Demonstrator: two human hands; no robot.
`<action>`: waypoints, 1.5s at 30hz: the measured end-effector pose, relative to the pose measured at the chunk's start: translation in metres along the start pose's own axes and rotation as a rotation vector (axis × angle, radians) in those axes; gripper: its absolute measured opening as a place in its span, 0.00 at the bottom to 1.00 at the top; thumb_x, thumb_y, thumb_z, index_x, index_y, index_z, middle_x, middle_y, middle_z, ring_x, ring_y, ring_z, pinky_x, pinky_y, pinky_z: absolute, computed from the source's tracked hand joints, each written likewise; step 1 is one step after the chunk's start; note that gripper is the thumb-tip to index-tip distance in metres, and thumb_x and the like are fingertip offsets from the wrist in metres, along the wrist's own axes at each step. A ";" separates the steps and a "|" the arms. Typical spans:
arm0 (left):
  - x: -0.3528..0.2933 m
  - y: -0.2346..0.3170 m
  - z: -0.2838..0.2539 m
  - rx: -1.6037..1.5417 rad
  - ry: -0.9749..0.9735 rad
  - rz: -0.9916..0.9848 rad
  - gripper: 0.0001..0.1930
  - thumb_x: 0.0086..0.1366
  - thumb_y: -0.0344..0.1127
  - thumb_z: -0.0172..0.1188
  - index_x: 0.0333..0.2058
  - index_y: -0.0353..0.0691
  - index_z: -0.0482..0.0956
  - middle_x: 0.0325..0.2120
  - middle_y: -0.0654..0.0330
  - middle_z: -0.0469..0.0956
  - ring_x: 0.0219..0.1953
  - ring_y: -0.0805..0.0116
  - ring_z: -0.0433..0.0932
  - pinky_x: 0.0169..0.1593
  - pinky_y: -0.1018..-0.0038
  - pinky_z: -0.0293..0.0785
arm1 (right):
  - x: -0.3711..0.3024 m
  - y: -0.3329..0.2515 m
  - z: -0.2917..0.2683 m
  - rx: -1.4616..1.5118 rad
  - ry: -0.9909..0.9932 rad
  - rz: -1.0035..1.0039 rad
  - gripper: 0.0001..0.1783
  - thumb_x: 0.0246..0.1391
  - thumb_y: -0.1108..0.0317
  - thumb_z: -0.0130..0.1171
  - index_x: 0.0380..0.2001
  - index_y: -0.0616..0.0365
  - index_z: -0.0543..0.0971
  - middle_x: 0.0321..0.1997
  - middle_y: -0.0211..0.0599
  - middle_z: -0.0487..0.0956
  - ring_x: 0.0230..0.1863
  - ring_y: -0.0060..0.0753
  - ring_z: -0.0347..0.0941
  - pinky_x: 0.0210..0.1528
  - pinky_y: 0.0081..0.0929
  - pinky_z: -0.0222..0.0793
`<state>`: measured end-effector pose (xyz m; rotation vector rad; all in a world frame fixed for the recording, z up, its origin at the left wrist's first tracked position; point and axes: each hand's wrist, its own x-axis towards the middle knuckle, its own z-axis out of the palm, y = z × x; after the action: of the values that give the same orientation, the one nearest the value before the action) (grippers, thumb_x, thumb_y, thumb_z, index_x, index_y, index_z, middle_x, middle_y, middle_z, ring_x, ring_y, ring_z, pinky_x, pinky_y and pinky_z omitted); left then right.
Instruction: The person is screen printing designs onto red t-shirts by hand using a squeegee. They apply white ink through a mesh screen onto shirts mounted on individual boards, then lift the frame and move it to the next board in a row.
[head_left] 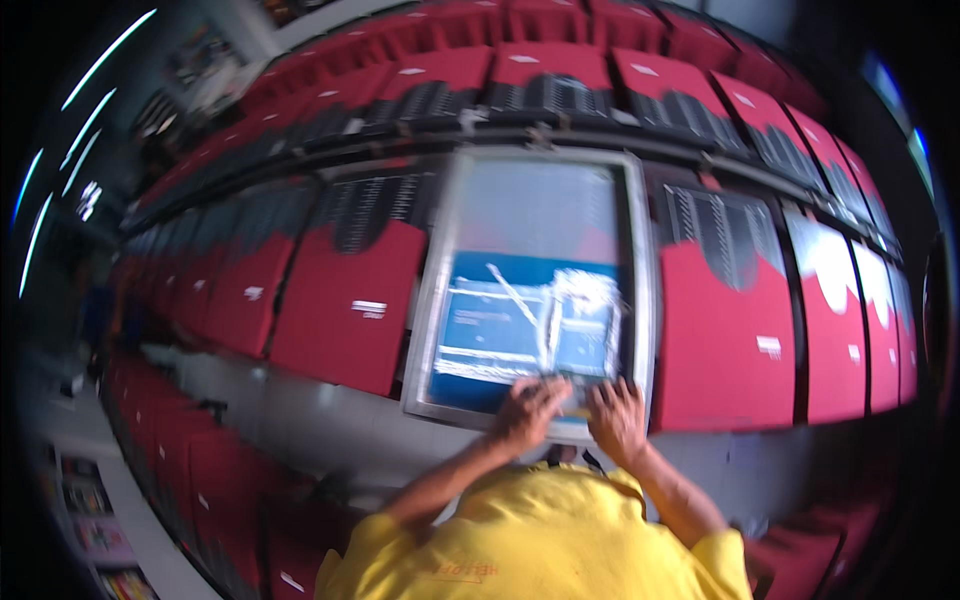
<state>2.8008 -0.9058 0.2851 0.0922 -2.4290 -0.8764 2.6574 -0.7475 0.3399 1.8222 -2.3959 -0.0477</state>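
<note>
Screen-printing frame [436, 290], metal-edged, blue mesh: its near edge is pressed by left hand [528, 410] and right hand [617, 418], fingers spread, nothing clasped. Red fabric panels [345, 305] are ranged alongside.

hands: 2, left hand [527, 408] and right hand [617, 420] | metal-framed printing screen [535, 285]: 1 | red fabric panels [345, 305]: many, in rows, too blurred to count | yellow shirt [540, 540]: 1
</note>
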 end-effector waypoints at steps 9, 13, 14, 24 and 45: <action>-0.068 -0.004 0.054 0.117 0.045 0.067 0.25 0.62 0.33 0.61 0.59 0.40 0.70 0.63 0.58 0.65 0.67 0.66 0.62 0.70 0.57 0.55 | -0.037 -0.020 0.019 0.042 0.059 -0.114 0.42 0.36 0.46 0.73 0.51 0.61 0.73 0.53 0.45 0.72 0.52 0.47 0.66 0.50 0.45 0.61; -0.076 -0.001 0.049 0.115 -0.008 0.040 0.27 0.64 0.36 0.59 0.61 0.40 0.67 0.64 0.57 0.64 0.67 0.63 0.62 0.71 0.54 0.52 | -0.037 -0.023 0.005 0.177 0.055 -0.130 0.43 0.35 0.47 0.74 0.53 0.60 0.72 0.55 0.44 0.71 0.53 0.47 0.65 0.50 0.45 0.60; -0.071 0.006 0.039 0.049 -0.011 0.030 0.27 0.65 0.37 0.59 0.61 0.40 0.67 0.64 0.57 0.64 0.67 0.62 0.62 0.71 0.54 0.52 | -0.039 -0.020 -0.005 0.260 0.032 -0.123 0.38 0.39 0.53 0.73 0.52 0.61 0.73 0.55 0.47 0.71 0.54 0.50 0.65 0.52 0.47 0.61; -0.062 -0.094 -0.064 0.342 0.491 -0.645 0.21 0.68 0.35 0.52 0.57 0.31 0.68 0.54 0.42 0.71 0.55 0.41 0.70 0.59 0.56 0.66 | -0.052 0.057 0.026 0.331 0.406 0.420 0.22 0.60 0.71 0.53 0.57 0.67 0.67 0.58 0.59 0.68 0.58 0.61 0.65 0.60 0.48 0.63; -0.074 -0.192 -0.085 -0.037 0.367 -1.189 0.30 0.72 0.55 0.43 0.41 0.30 0.81 0.36 0.45 0.83 0.41 0.50 0.81 0.47 0.57 0.72 | -0.020 0.046 0.059 0.947 0.565 1.034 0.13 0.62 0.73 0.50 0.48 0.60 0.76 0.43 0.53 0.82 0.45 0.49 0.80 0.47 0.36 0.74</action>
<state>2.8849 -1.0868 0.1874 1.6293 -1.8533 -1.1979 2.6116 -0.7192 0.2844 0.3114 -2.6756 1.6203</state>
